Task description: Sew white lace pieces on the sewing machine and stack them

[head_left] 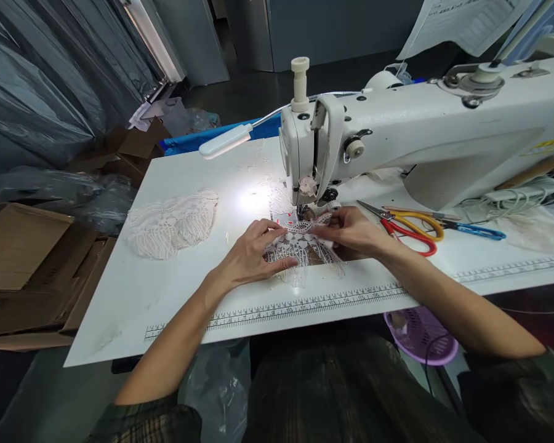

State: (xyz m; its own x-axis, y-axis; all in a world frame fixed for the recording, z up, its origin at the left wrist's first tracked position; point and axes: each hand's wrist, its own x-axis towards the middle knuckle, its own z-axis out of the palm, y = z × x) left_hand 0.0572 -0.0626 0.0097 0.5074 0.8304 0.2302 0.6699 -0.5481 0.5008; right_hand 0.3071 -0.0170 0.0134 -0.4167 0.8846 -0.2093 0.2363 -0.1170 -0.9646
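A strip of white lace (296,247) with a fringed lower edge lies under the needle end of a white sewing machine (300,160). My left hand (256,251) rests on the lace's left side, its thumb and forefinger apart. On the other side, my right hand (351,232) pinches the lace's upper edge close to the presser foot (301,212). Some of the right fingers are hidden beneath the hand. Another gathered piece of fringed white lace (173,223) lies to the left on the white table (120,307).
Red-handled scissors (409,237), yellow-handled scissors (418,223) and a blue-handled tool (477,231) lie right of my right hand. A lamp (226,141) lights the needle area. Along the front edge runs a printed ruler (277,312). Cardboard boxes (23,246) stand left; a purple basket (422,338) sits below.
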